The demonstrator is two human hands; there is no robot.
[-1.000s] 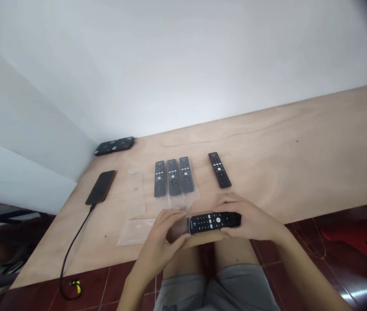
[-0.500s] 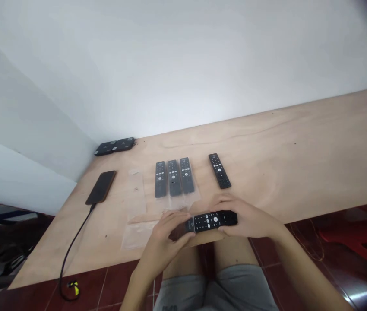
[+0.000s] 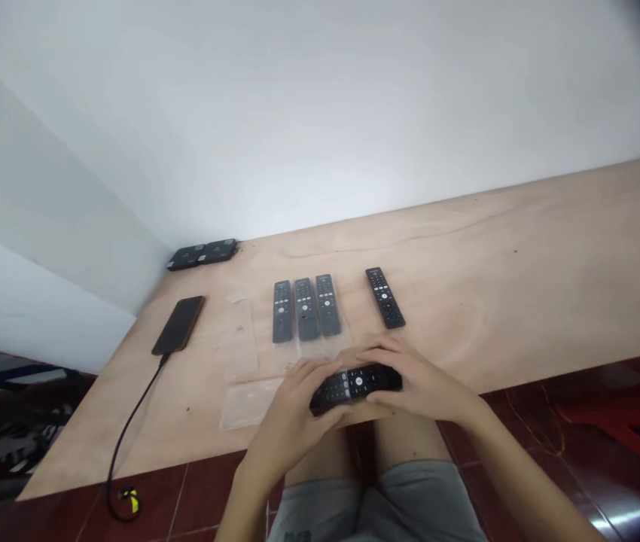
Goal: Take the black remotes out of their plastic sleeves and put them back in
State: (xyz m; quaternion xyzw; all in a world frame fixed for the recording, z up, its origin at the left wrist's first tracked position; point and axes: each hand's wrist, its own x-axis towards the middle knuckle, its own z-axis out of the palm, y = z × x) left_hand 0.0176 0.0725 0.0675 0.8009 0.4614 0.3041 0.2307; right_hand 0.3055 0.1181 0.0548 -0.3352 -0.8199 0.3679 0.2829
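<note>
A black remote control (image 3: 373,380) lies crosswise between my hands at the table's front edge. Its left part looks greyer, covered by a clear plastic sleeve (image 3: 332,389). My left hand (image 3: 297,399) closes round the sleeved end, thumb below and fingers above. At the bare right end, my right hand (image 3: 413,376) grips the remote between thumb and fingers. Just beyond, three remotes in clear sleeves (image 3: 306,320) lie side by side. One unwrapped remote (image 3: 385,298) rests apart to their right. Flat clear sleeves (image 3: 245,406) lie left of my left hand.
At the left, a phone (image 3: 178,325) is plugged into a black cable (image 3: 132,421) that hangs over the table edge. Two black boxes (image 3: 217,251) sit against the wall at the back left. A red plastic piece of furniture (image 3: 614,421) stands right of my legs.
The remote has slid further left into the sleeve, so more of it is covered. My right hand has moved left with it, closer to my left hand.
</note>
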